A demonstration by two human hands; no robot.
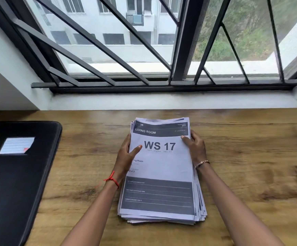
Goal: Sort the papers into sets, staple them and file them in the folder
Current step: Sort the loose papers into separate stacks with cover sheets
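Note:
A thick stack of printed papers (pixel 161 167) lies in the middle of the wooden table (pixel 250 157). Its top sheet reads "LIVING ROOM" and "WS 17". My left hand (pixel 126 157) grips the stack's left edge, thumb lying on the top sheet. My right hand (pixel 195 146) grips the right edge near the top, thumb on the sheet. A closed black folder (pixel 16 174) with a white label lies at the left of the table. No stapler is in view.
A white sill and a barred window (pixel 144 50) run along the far side of the table. Bare wood stretches to the right of the stack and between the stack and the folder.

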